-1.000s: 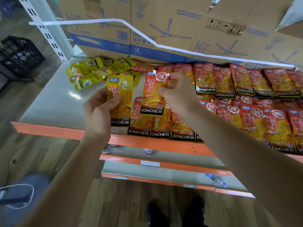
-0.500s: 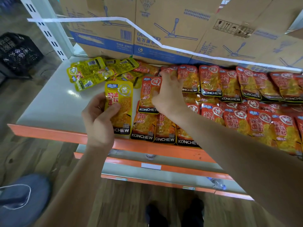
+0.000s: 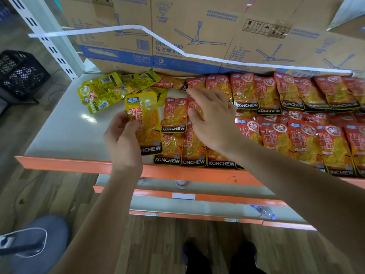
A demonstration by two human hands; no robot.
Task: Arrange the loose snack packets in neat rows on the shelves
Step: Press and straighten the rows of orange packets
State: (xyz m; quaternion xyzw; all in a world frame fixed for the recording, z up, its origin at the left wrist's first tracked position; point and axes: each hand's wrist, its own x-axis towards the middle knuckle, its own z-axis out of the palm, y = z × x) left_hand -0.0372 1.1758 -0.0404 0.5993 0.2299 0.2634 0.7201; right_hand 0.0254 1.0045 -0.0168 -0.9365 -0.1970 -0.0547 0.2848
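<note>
My left hand grips a yellow snack packet upright above the shelf's front left part. My right hand hovers with straight fingers over the orange packets and holds nothing. Just left of it lies an orange packet face up in the middle row. Rows of orange packets cover the grey shelf to the right. A loose heap of yellow packets lies at the back left.
Large cardboard fan boxes stand along the shelf's back. The shelf has an orange front lip, with lower shelves beneath. A black crate sits on the floor at the left.
My right hand laid the orange packet down in the middle row, let go of it and opened. My left hand kept hold of the yellow packet.
</note>
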